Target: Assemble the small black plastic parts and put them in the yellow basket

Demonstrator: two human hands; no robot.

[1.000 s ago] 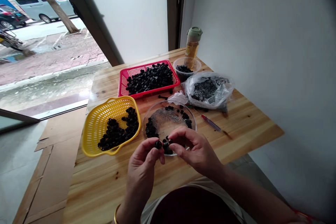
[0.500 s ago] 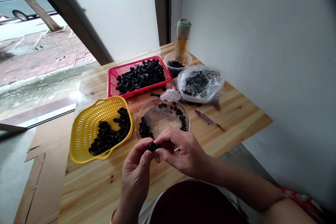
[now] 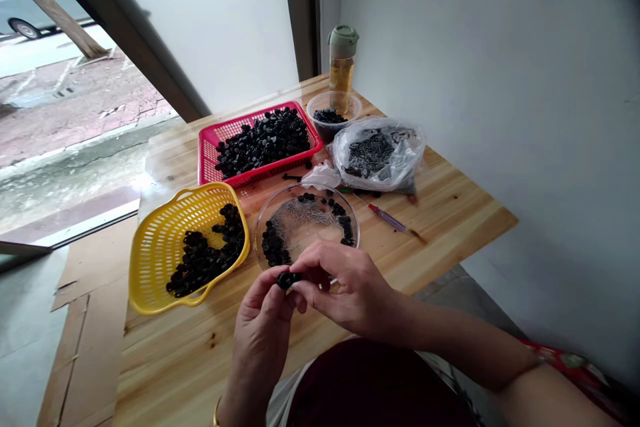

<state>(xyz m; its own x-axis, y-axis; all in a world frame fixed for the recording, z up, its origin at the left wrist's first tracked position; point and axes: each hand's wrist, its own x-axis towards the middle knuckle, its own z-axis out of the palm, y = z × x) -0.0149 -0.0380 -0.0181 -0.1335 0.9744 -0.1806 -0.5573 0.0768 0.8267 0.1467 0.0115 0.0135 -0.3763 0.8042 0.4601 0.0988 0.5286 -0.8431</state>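
Observation:
Between both sets of fingertips is a small black ring-like plastic part (image 3: 287,279). My left hand (image 3: 264,320) pinches it from the left, and my right hand (image 3: 345,287) grips it from the right. Both hands are closed, just over the near rim of a round clear dish (image 3: 259,223). Inside that dish lie many thin metal pins (image 3: 305,210) and small black parts (image 3: 273,245) around the edge. A yellow basket (image 3: 155,227) to the left holds a heap of black ring-shaped pieces (image 3: 205,260).
Behind stands a red basket (image 3: 207,153) full of black caps (image 3: 265,140). Further right are a clear tub (image 3: 334,97), a bottle (image 3: 343,60) and a plastic bag (image 3: 415,153) of dark small parts. A screwdriver (image 3: 387,217) lies on the wooden table (image 3: 465,213).
The view has shifted slightly. Both hands still pinch the black part, which now shows a little more of its ring shape between the fingertips.

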